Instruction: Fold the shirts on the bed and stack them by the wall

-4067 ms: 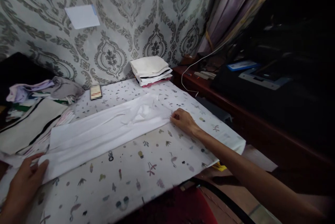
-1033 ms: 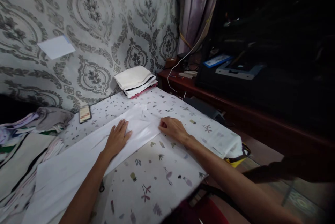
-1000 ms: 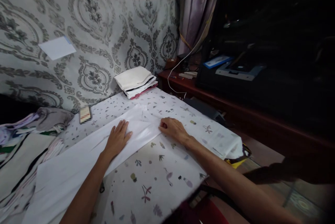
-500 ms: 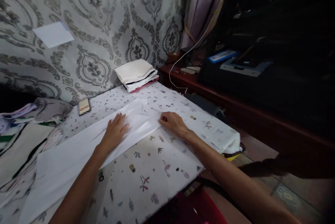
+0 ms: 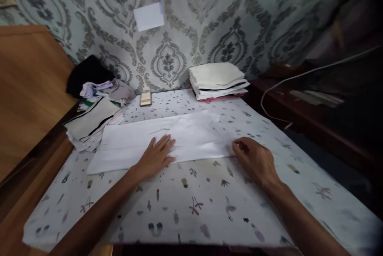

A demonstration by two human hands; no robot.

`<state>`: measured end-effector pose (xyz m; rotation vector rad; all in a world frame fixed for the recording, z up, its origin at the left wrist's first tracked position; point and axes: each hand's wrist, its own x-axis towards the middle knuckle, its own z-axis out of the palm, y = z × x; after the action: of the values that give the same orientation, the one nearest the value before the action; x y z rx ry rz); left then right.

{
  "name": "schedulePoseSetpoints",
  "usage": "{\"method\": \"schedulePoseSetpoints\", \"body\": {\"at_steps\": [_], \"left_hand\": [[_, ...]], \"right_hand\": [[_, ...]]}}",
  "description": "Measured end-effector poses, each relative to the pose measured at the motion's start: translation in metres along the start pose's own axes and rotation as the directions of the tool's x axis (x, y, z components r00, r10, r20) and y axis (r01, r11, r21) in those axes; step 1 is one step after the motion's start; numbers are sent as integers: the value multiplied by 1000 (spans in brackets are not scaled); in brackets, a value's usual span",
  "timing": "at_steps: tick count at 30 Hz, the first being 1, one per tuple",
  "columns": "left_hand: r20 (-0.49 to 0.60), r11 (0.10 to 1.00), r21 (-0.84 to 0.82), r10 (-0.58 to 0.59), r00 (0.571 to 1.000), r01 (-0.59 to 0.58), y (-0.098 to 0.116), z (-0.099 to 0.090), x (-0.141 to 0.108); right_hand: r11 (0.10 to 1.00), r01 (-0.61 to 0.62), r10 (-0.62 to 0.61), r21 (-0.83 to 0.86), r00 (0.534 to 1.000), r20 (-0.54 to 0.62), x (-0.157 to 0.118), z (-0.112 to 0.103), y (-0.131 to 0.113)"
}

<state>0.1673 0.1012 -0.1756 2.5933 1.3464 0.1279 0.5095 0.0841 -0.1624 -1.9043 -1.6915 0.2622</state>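
Note:
A white garment (image 5: pixel 194 138), folded into a long strip, lies across the patterned cloth of the table (image 5: pixel 176 192). My left hand (image 5: pixel 156 155) rests flat on its near edge left of the middle, fingers spread. At the strip's right end, my right hand (image 5: pixel 254 158) has its fingers curled together at the garment's corner, in a pinch. Small creases run through the white cloth between the hands.
Folded clothes (image 5: pixel 217 76) are stacked at the back right by the wall. A phone-like object (image 5: pixel 145 98) lies at the back. More clothes (image 5: pixel 92 120) are heaped at the left, beside a wooden panel (image 5: pixel 30 88). A white cable (image 5: pixel 269 88) hangs at the right.
The view has swung to the left, bringing the wooden panel into sight. Both hands remain at about the same places on the white garment.

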Motion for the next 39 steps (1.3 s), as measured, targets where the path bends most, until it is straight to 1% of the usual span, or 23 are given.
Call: {"method": "schedulePoseSetpoints", "body": {"at_steps": [1, 2, 4, 5, 7, 10, 12, 14, 15, 17, 20, 23, 27, 30, 33, 36, 39], "left_hand": [[-7, 1000, 4, -29, 1000, 30, -6, 0, -12], [-18, 998, 11, -62, 998, 62, -12, 0, -25], [-45, 991, 33, -127, 991, 128, -25, 0, -47], [-55, 986, 46, -156, 986, 158, -32, -1, -58], [-70, 975, 69, -205, 976, 210, -48, -5, -76], [-107, 953, 87, -282, 954, 291, -75, -17, -94], [-143, 927, 104, -345, 928, 361, -96, -29, -100], [-165, 893, 145, -402, 901, 425, -119, -44, -99], [-172, 871, 186, -427, 888, 455, -131, -52, -96], [-184, 821, 281, -463, 867, 498, -153, -68, -86], [-216, 768, 362, -482, 849, 529, -181, -85, -67], [-223, 770, 372, -468, 855, 518, -200, -89, -50], [-225, 779, 379, -446, 866, 499, -214, -83, -41], [-242, 782, 372, -439, 865, 501, -217, -82, -41], [-260, 783, 351, -445, 857, 513, -213, -84, -44], [-271, 798, 311, -446, 853, 516, -199, -83, -51], [-237, 869, 177, -417, 877, 461, -178, -69, -62]], "right_hand": [[998, 55, -55, 18, 998, 5, 0, 2, -7], [992, 119, -120, 44, 992, 35, 1, 5, -14], [964, 249, -260, 97, 957, 130, 4, 14, -31], [943, 312, -330, 120, 927, 178, 6, 21, -39], [885, 438, -464, 157, 849, 252, 13, 38, -58], [772, 605, -635, 196, 714, 295, 25, 70, -88], [711, 675, -699, 198, 645, 309, 33, 91, -112], [680, 713, -720, 171, 606, 338, 40, 111, -138], [677, 721, -716, 149, 598, 360, 43, 120, -151], [687, 720, -687, 98, 600, 410, 46, 137, -172], [707, 706, -639, 36, 616, 461, 45, 156, -189], [696, 718, -636, 4, 614, 466, 40, 165, -191], [674, 739, -649, -3, 594, 476, 37, 164, -187], [671, 742, -652, 1, 589, 477, 38, 162, -187], [672, 740, -662, 17, 590, 462, 39, 162, -187], [677, 735, -660, 33, 586, 470, 39, 163, -187], [698, 715, -630, 23, 599, 494, 38, 164, -193]]}}
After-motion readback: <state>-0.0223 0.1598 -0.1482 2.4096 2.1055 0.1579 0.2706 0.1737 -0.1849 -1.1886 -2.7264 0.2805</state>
